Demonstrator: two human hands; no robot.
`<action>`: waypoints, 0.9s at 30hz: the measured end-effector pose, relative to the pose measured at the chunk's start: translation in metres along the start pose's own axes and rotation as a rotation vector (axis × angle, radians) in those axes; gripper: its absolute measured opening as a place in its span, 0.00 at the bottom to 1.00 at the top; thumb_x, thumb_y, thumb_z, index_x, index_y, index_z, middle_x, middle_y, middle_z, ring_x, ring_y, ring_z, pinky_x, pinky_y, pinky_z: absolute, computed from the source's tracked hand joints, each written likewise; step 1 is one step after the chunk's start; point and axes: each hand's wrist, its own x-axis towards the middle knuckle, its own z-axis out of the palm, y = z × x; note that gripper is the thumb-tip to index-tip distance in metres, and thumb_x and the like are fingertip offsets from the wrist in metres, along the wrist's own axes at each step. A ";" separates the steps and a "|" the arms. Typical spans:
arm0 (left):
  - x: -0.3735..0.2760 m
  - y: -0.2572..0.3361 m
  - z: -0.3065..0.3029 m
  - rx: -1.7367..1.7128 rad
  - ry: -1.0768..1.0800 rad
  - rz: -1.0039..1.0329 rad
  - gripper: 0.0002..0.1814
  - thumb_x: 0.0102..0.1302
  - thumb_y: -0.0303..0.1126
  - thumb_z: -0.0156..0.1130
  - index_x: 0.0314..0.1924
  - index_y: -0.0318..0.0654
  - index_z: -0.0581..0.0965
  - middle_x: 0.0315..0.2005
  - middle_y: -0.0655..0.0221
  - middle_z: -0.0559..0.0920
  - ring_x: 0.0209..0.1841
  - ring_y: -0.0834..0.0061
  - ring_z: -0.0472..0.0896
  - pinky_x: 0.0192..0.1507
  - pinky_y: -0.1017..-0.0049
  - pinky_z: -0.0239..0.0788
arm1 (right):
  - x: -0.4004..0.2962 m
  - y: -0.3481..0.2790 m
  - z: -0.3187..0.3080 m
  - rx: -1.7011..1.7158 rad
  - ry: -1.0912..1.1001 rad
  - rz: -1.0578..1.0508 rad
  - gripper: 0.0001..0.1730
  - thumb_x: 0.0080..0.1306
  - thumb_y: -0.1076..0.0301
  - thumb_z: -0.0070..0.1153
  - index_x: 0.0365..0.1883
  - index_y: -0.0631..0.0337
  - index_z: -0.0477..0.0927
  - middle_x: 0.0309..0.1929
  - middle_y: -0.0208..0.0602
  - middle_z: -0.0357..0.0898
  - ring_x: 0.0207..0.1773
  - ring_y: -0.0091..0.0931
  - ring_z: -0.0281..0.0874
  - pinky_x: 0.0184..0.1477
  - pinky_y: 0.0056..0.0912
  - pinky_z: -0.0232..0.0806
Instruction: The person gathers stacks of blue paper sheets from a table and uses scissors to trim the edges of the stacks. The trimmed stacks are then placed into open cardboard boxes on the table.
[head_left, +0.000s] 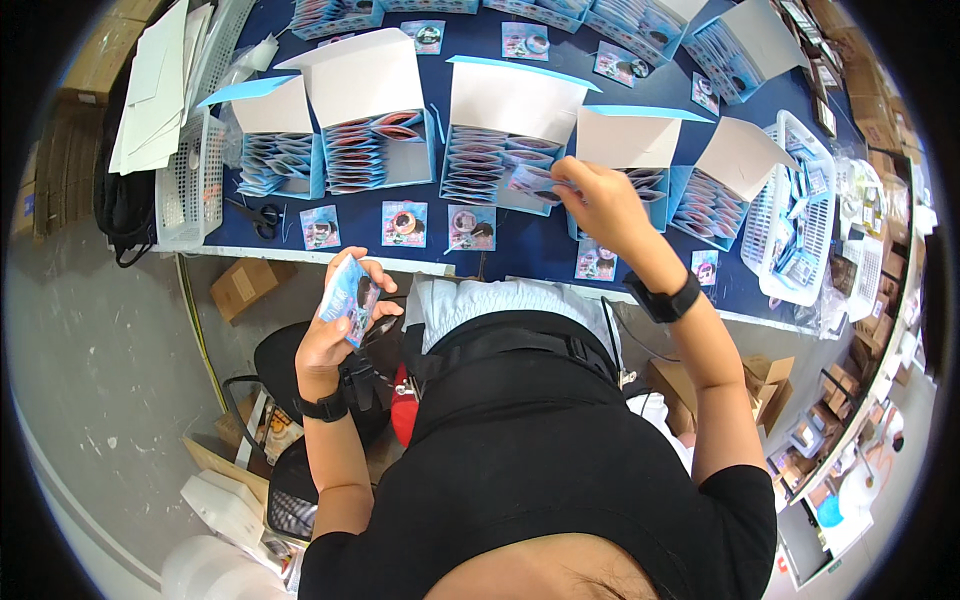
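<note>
My left hand (341, 319) is in front of the table edge, holding a light blue printed packet (347, 300) between thumb and fingers. Over the middle open box (517, 97), my right hand (604, 199) pinches another printed packet (534, 182) by its right end. That packet is just above the box's right-hand row, and its far side is partly covered by my fingers. A row of upright packets (472, 165) fills the box's left side. A sample card with a round item (471, 227) lies in front of this box, a thin white strip across it.
Open boxes of packets stand left (375, 150) and right (709, 202). Black scissors (262, 217) lie near the left table edge. White plastic baskets stand at the left (169, 202) and right (761, 247), the right one holding packets. A black chair (289, 360) is below the table.
</note>
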 end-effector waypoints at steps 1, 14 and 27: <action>-0.001 -0.001 0.000 0.043 0.006 0.007 0.48 0.51 0.48 0.72 0.65 0.38 0.56 0.48 0.60 0.67 0.55 0.64 0.69 0.52 0.64 0.74 | 0.003 0.001 0.009 -0.026 0.011 -0.024 0.08 0.59 0.72 0.56 0.36 0.58 0.71 0.28 0.43 0.77 0.32 0.43 0.77 0.33 0.44 0.69; 0.021 0.008 0.016 -0.079 -0.237 0.063 0.41 0.49 0.38 0.76 0.59 0.36 0.63 0.44 0.56 0.73 0.54 0.56 0.74 0.51 0.54 0.75 | 0.004 0.020 0.038 -0.381 -0.111 -0.096 0.07 0.57 0.74 0.57 0.35 0.58 0.75 0.29 0.36 0.77 0.32 0.38 0.78 0.32 0.38 0.70; 0.042 0.014 0.051 0.149 -0.345 -0.110 0.43 0.42 0.37 0.80 0.59 0.36 0.69 0.48 0.63 0.76 0.52 0.66 0.77 0.48 0.67 0.77 | 0.014 -0.105 -0.037 0.305 -0.083 -0.426 0.16 0.51 0.79 0.58 0.40 0.60 0.79 0.41 0.36 0.78 0.37 0.36 0.81 0.36 0.33 0.74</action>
